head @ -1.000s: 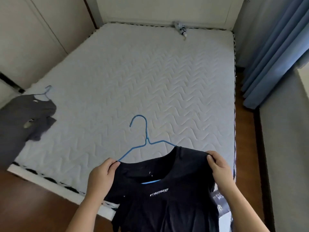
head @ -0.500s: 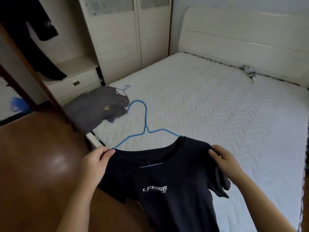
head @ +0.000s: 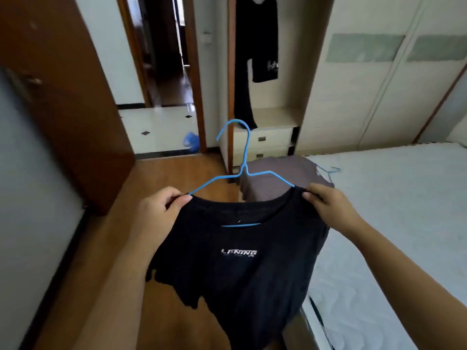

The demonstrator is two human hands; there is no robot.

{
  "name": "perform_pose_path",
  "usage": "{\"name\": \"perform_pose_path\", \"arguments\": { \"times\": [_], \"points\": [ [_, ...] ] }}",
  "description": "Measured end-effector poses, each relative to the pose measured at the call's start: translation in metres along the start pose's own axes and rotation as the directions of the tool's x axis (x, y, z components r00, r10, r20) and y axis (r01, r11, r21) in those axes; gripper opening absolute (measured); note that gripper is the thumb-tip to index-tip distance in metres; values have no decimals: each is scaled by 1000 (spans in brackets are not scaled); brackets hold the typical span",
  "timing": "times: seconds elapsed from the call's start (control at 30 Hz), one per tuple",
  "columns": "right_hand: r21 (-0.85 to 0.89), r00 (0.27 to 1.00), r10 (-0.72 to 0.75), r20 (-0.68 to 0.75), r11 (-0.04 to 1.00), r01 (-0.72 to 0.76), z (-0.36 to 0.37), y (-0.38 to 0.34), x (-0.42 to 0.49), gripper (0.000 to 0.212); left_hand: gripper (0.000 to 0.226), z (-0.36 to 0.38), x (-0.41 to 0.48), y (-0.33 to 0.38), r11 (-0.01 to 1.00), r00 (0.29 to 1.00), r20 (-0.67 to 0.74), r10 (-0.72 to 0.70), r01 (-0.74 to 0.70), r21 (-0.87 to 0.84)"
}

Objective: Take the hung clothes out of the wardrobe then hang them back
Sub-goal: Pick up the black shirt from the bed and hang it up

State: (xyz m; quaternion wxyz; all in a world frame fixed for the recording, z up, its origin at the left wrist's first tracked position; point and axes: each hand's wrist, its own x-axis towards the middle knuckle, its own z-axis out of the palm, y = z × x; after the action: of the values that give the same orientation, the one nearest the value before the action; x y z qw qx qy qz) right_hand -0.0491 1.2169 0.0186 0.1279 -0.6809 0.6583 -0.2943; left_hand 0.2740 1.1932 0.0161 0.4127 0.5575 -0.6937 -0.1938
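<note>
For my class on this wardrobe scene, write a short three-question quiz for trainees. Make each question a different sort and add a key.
1. True or false: the left hand and the right hand each pinch a shoulder of the black T-shirt.
2. The hanger inside the T-shirt is: A red, B blue, C white.
3. Fill in: the grey garment lies on the corner of the ____.
Key: 1 true; 2 B; 3 bed.
</note>
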Motion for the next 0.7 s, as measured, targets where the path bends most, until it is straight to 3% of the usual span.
{"name": "perform_pose_path", "arguments": {
  "times": [0.13,0.27,0.47,0.7],
  "points": [
    [84,998,-63,5,994,62,50,-28,63,21,18,-32,21,-48,993,989,-100,-109,112,24],
    [159,996,-83,35,984,76,93,-29,134,37,14,-39,62,-87,973,970,-152,-189,206,107],
    [252,987,-102,122,965,68,140,2,252,35,20,-3,168,-127,953,927,-294,-233,278,121],
    [288,981,-44,191,957,-13,174,44,376,34,19,36,295,-160,918,904,-298,-307,363,158]
  ]
}}
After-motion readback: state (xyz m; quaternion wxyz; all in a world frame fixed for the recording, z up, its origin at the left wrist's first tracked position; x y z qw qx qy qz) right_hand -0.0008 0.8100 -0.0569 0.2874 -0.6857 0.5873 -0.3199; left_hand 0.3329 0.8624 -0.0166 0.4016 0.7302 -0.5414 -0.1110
